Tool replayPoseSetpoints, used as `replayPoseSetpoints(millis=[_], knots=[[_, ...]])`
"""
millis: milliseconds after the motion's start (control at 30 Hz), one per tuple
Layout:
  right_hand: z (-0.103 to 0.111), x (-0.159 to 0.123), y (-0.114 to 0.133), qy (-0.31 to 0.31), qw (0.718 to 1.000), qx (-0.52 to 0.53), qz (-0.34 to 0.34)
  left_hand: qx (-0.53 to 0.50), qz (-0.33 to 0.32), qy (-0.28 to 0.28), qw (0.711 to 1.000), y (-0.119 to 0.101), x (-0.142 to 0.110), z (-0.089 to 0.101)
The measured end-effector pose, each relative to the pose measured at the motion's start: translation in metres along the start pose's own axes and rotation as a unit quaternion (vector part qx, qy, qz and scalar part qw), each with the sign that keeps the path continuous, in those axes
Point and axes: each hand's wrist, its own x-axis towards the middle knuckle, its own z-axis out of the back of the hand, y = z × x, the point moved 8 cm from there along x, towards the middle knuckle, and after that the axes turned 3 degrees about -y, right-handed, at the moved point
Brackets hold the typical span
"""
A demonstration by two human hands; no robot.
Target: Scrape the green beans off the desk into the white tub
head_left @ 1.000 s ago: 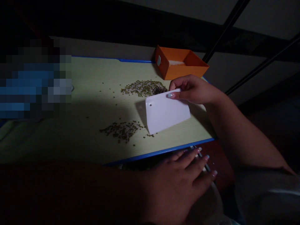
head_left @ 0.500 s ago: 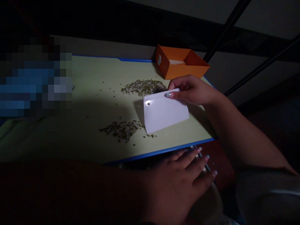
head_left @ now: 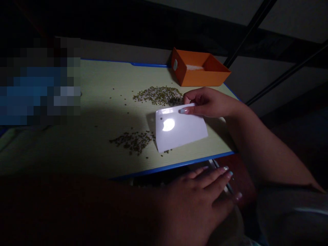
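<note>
In the head view, my right hand point(head_left: 205, 101) pinches the top edge of a white plastic scraper point(head_left: 184, 131), thumb on the near face. The scraper stands tilted over the table, with a small hole in one corner and a bright glare beside it. Its lower edge is close to the small beans or seeds of the nearer pile point(head_left: 134, 141). Behind it lies a larger pile of green beans or seeds point(head_left: 159, 94), partly hidden by my right hand. My left hand point(head_left: 197, 198) is open, palm down and fingers apart, just below the table's front edge, holding nothing.
An orange box point(head_left: 202, 78) with some pale contents stands at the table's back right corner. The light table point(head_left: 102, 77) has a blue rim, and a few loose beans or seeds lie left of the piles. A pixelated area covers the far left.
My right hand has lowered the scraper slightly toward the table's front edge, and a bright reflection now shows on its face. My left hand has shifted a little, its fingers still spread.
</note>
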Motion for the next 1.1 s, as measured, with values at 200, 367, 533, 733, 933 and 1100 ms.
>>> replayPoseSetpoints(millis=[200, 367, 533, 733, 933, 1100], knots=[[-0.002, -0.003, 0.004, 0.015, 0.999, -0.046, 0.006, 0.003, -0.085, -0.006, 0.996, -0.010, 0.001, 0.007], [-0.007, -0.005, 0.007, 0.043, 0.996, -0.079, 0.002, 0.001, -0.053, -0.056, 0.997, -0.011, -0.003, 0.005], [-0.018, -0.007, 0.014, 0.079, 0.994, -0.073, 0.011, 0.011, -0.059, -0.041, 0.997, -0.015, -0.007, 0.003], [-0.035, -0.011, 0.010, 0.146, 0.988, -0.006, -0.043, -0.009, -0.096, 0.000, 0.995, -0.012, -0.007, 0.006], [-0.040, -0.013, 0.009, 0.173, 0.983, 0.040, -0.050, -0.054, -0.112, 0.009, 0.992, -0.010, -0.004, 0.008], [-0.037, -0.010, 0.016, 0.165, 0.985, 0.051, -0.008, -0.061, -0.119, 0.012, 0.991, -0.010, -0.003, 0.011]])
